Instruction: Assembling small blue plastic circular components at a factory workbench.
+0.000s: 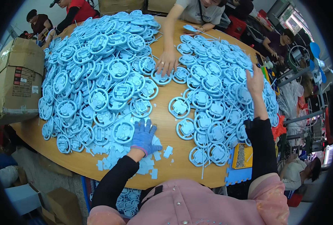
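My left hand, in a blue glove, lies with its fingers spread at the near edge of the left heap. Its fingertips are beside a light-blue plastic ring-shaped part, and small flat light-blue plates lie under and around the palm. Bare and stretched out, my right hand reaches over the far right side of the second heap of ring-shaped parts. Its fingers are extended, and I see nothing held in them. Many parts in both heaps have a thin light-blue stick.
Across the table, a co-worker's hand touches a ring part between the heaps. A yellow box of small metal pieces sits near a blue foam mat at right. A cardboard box stands left; a blue-bladed fan is far right.
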`<state>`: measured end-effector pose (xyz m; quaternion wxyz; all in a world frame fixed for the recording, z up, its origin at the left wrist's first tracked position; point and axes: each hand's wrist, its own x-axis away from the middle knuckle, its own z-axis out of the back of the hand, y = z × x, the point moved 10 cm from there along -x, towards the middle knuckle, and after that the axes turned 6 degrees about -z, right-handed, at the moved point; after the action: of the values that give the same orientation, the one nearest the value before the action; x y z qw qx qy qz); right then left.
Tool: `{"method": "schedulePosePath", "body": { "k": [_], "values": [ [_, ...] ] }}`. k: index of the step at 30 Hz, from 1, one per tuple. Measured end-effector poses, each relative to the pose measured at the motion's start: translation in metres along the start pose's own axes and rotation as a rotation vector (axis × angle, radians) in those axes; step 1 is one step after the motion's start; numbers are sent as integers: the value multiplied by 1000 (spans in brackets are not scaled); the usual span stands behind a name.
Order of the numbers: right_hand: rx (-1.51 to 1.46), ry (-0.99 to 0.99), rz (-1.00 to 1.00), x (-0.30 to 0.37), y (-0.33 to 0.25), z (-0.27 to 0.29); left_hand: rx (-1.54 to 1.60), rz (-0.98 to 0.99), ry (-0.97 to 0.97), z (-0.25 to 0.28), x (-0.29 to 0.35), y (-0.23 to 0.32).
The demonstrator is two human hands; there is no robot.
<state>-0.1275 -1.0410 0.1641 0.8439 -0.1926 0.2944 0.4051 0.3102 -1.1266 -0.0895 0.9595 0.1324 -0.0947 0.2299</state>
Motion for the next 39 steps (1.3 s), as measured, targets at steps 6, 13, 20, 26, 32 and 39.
{"method": "schedulePosePath", "body": {
  "k": [6,13,20,26,32,39],
  "values": [
    [-306,-588,171,54,-186,-160,56,-102,153,20,12,6],
    [235,-552,608,99,-239,-249,266,-77,461,69,81,1],
    [-291,-563,534,94,-285,-281,212,263,564,18,122,-52],
    [180,-777,293,17,-236,-328,139,426,478,6,121,-69],
    [385,-682,320,20,-188,-333,140,489,416,-7,125,-86],
    [153,-642,536,74,-259,-248,158,381,581,-9,146,-89]
  ]
}}
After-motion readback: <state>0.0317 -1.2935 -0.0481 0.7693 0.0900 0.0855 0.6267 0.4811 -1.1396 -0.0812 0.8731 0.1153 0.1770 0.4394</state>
